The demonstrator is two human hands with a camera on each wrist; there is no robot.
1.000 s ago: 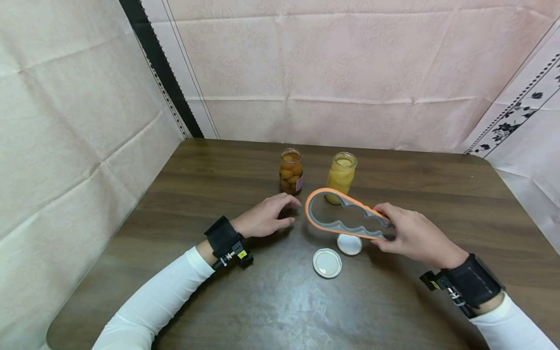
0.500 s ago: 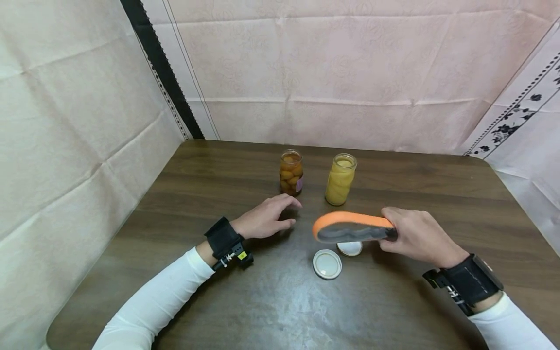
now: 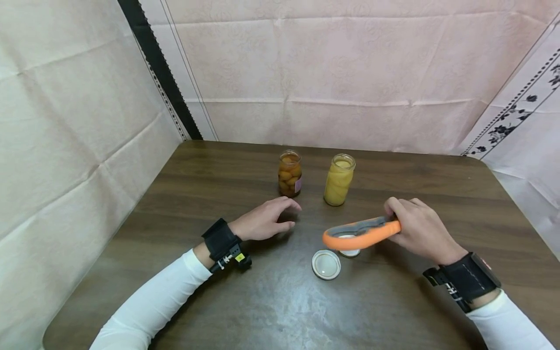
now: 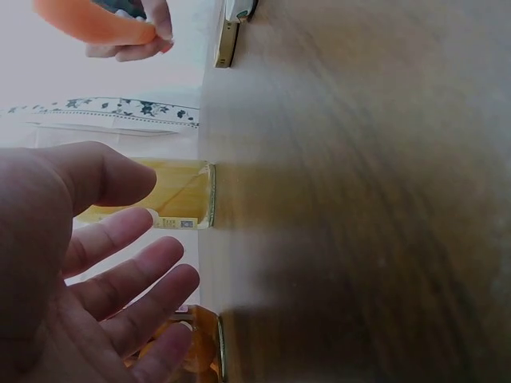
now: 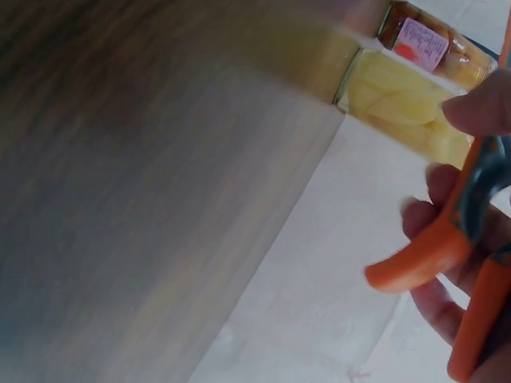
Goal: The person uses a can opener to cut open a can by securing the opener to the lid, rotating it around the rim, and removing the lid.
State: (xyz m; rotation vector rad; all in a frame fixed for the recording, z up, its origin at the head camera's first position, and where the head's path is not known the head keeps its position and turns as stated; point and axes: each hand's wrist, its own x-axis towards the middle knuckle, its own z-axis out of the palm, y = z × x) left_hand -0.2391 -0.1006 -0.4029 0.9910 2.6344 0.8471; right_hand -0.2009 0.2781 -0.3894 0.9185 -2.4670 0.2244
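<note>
My right hand grips an orange-and-grey jar opener by its end, holding it above the table. The looped end points left and overlaps one white lid. A second lid lies beside it, nearer to me. In the right wrist view, fingers and thumb wrap the orange opener. Loosely bent and holding nothing, my left hand hovers over the wood just in front of a lidless jar of brown round fruit. To that jar's right stands a lidless jar of yellow fruit.
The brown wooden table has rounded corners. Pale cloth hangs behind its back edge, and another cloth hangs along the left. Both jars stand upright toward the back.
The jar opener has turned over in my right hand, its wavy grey inside now facing up and its orange outer band toward me. The left hand has stayed in place.
</note>
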